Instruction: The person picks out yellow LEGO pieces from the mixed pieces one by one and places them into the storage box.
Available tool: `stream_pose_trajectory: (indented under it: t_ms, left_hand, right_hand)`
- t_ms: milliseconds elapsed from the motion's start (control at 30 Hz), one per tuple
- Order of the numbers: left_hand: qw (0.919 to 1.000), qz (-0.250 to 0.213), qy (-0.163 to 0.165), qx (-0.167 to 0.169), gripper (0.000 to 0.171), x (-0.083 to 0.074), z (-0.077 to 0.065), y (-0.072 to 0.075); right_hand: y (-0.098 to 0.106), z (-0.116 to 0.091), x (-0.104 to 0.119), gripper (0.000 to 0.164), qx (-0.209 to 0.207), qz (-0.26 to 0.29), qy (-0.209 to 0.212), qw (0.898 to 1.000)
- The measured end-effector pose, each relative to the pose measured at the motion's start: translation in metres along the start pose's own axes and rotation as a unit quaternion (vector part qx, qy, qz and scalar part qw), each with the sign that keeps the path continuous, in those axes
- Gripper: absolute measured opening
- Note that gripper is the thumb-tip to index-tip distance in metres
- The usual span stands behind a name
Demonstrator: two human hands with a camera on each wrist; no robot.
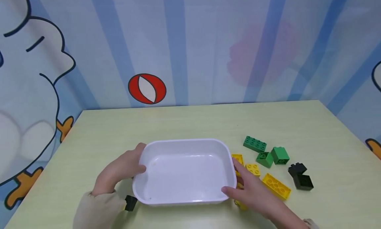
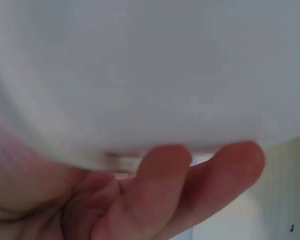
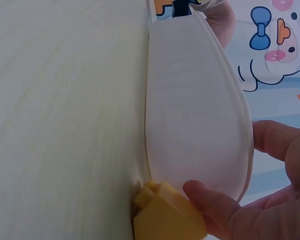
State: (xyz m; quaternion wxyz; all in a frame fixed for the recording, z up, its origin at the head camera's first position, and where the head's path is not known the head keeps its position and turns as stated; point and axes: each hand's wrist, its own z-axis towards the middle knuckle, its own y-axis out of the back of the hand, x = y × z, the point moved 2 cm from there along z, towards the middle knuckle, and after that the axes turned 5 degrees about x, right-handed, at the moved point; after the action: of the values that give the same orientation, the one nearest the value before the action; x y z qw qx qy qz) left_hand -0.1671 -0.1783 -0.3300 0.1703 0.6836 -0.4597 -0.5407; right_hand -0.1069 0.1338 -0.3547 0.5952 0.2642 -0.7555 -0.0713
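A white plastic tray [image 1: 187, 172] with rounded corners and nothing in it sits between both hands. My left hand [image 1: 125, 166] grips its left rim, thumb over the edge; in the left wrist view the fingers [image 2: 162, 185] curl beneath the tray's side [image 2: 155, 75]. On the right rim, my right hand [image 1: 253, 189] holds on with its thumb over the edge and fingers outside. The right wrist view shows fingers against the tray's outer wall [image 3: 197, 100], close to a yellow block [image 3: 167, 215]. Several yellow blocks [image 1: 253, 169] lie beside the right hand, some partly hidden.
Green blocks [image 1: 254, 144] lie right of the tray toward the back. Two black blocks [image 1: 303, 182] and a long yellow block [image 1: 276, 186] are farther right. Another black block [image 1: 130, 203] stands by the left sleeve. A patterned backdrop [image 1: 202, 50] rises behind the table [image 1: 178, 123].
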Motion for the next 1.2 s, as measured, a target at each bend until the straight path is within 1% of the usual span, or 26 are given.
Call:
stream_pose_trajectory:
  t_ms: [67,167,267,300,367,433,500,567,600,733,833,933,1200]
  left_hand:
    - [1.0,0.004,-0.001,-0.004,0.05,0.0,0.001,0.0]
    - [0.9999,0.013,-0.001,-0.006,0.05,0.001,0.002,-0.001]
    - [0.9998,0.018,-0.001,-0.007,0.05,0.001,0.002,-0.001]
    - [0.9998,0.019,-0.002,-0.008,0.049,0.001,0.001,-0.001]
    - [0.9998,0.02,-0.002,-0.007,0.05,0.001,0.001,0.0]
    - [0.9997,0.021,-0.002,-0.007,0.05,0.001,0.001,0.0]
    - [0.9997,0.023,0.0,-0.007,0.05,0.001,0.001,0.001]
    - [0.9997,0.023,0.003,-0.007,0.05,0.002,0.002,0.001]
    - [0.9997,0.023,0.005,-0.006,0.05,0.001,0.002,0.001]
    - [0.9996,0.027,0.009,-0.005,0.05,0.001,0.003,0.001]
    - [0.9995,0.032,0.008,-0.006,0.049,-0.001,0.003,0.001]
    - [0.9994,0.033,0.006,-0.008,0.048,-0.002,0.002,0.001]
    - [0.9993,0.035,0.006,-0.012,0.047,-0.001,0.0,0.001]
  right_hand:
    - [0.004,0.0,0.001,0.09,0.0,-0.012,0.006,1.0]
    - [0.017,-0.001,0.003,0.088,-0.002,-0.029,0.026,0.999]
    - [0.033,-0.002,0.004,0.08,-0.02,-0.073,0.081,0.994]
    - [0.038,-0.003,0.004,0.076,-0.03,-0.095,0.101,0.99]
    - [0.048,-0.002,0.003,0.067,-0.055,-0.157,0.135,0.977]
    - [0.054,0.0,0.0,0.059,-0.072,-0.22,0.148,0.962]
    - [0.058,0.004,-0.005,0.055,-0.077,-0.267,0.142,0.95]
    - [0.059,0.009,-0.01,0.053,-0.073,-0.302,0.124,0.942]
    - [0.059,0.012,-0.012,0.053,-0.068,-0.314,0.116,0.94]
    - [0.056,0.021,-0.021,0.052,-0.057,-0.337,0.089,0.936]
    - [0.055,0.023,-0.024,0.053,-0.058,-0.343,0.079,0.934]
    - [0.055,0.023,-0.025,0.054,-0.055,-0.344,0.078,0.934]
    - [0.053,0.024,-0.025,0.049,-0.028,-0.337,0.065,0.939]
